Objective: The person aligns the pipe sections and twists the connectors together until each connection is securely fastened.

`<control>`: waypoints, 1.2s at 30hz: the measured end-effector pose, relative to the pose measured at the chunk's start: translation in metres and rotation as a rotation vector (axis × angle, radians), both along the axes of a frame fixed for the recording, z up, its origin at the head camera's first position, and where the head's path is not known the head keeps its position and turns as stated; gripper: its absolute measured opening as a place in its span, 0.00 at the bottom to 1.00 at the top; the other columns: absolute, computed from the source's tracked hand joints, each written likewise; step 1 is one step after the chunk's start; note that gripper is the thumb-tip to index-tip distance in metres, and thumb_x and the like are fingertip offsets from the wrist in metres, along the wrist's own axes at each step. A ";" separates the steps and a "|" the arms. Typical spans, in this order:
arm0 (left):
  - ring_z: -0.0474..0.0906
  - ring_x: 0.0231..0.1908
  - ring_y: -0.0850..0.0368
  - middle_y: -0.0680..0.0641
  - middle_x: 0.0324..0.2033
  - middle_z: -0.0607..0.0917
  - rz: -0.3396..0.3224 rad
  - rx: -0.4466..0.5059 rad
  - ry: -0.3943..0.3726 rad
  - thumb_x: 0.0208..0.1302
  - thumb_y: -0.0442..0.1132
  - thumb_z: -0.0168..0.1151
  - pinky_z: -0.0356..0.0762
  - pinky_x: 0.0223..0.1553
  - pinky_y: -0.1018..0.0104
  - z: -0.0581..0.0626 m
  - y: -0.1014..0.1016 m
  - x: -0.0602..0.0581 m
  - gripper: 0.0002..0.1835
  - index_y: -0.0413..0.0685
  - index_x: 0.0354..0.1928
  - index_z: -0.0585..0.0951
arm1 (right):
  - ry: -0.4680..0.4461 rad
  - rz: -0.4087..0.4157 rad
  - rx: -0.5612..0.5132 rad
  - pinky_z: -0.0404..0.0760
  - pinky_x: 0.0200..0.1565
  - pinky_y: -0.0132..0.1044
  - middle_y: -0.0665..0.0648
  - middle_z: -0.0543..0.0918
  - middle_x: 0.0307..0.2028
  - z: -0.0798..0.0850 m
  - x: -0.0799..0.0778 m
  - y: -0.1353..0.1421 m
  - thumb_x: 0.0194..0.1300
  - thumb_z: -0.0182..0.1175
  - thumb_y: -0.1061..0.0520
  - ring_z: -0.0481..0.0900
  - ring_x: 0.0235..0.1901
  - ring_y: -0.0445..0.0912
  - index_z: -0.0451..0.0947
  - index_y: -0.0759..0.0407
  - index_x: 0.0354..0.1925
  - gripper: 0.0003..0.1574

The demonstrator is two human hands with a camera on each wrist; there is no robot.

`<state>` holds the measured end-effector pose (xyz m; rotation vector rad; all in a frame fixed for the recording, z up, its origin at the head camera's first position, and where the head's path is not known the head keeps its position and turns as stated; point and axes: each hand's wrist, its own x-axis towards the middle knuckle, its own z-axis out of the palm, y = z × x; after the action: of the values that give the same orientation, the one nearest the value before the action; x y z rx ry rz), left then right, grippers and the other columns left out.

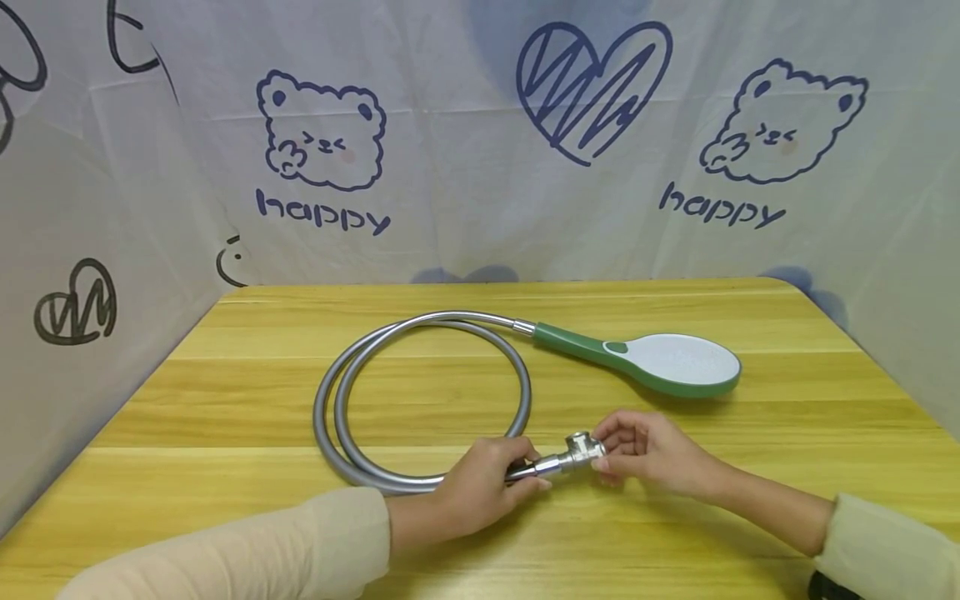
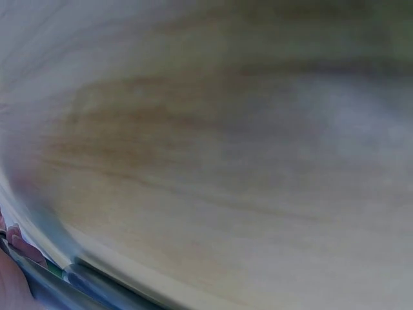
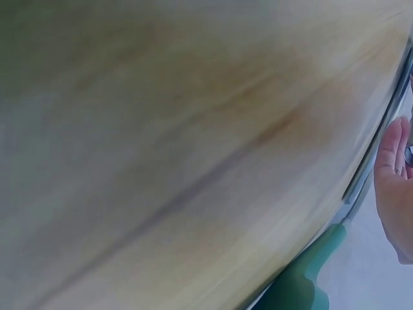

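Observation:
My left hand (image 1: 483, 483) grips the end of a grey shower hose (image 1: 320, 408) just behind its chrome nut (image 1: 551, 464). A chrome tee fitting (image 1: 581, 448) sits at that nut. On the fitting's far side, my right hand (image 1: 660, 454) pinches its end between thumb and fingers. The hose lies in a loose coil and runs to a green and white hand shower (image 1: 686, 360), which rests face up behind my right hand. In the right wrist view, the fitting's threaded end (image 3: 409, 155) shows beside my fingers.
A wooden table (image 1: 225, 392) carries everything. Behind it hangs a pale curtain (image 1: 450, 167) printed with bears and hearts, and similar cloth encloses both sides. Blurred wood grain fills most of both wrist views.

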<state>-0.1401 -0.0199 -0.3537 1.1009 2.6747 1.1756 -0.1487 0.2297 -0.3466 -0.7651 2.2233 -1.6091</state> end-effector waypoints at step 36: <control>0.68 0.23 0.72 0.50 0.26 0.82 0.018 -0.009 -0.033 0.57 0.40 0.65 0.70 0.25 0.80 0.002 0.001 0.002 0.07 0.44 0.32 0.79 | 0.078 0.019 -0.007 0.82 0.35 0.33 0.69 0.80 0.37 -0.004 0.000 0.001 0.57 0.62 0.65 0.81 0.33 0.37 0.70 0.76 0.44 0.19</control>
<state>-0.1379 -0.0191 -0.3517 1.0488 2.6686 1.1723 -0.1491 0.2312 -0.3511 -0.8625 2.2577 -1.6055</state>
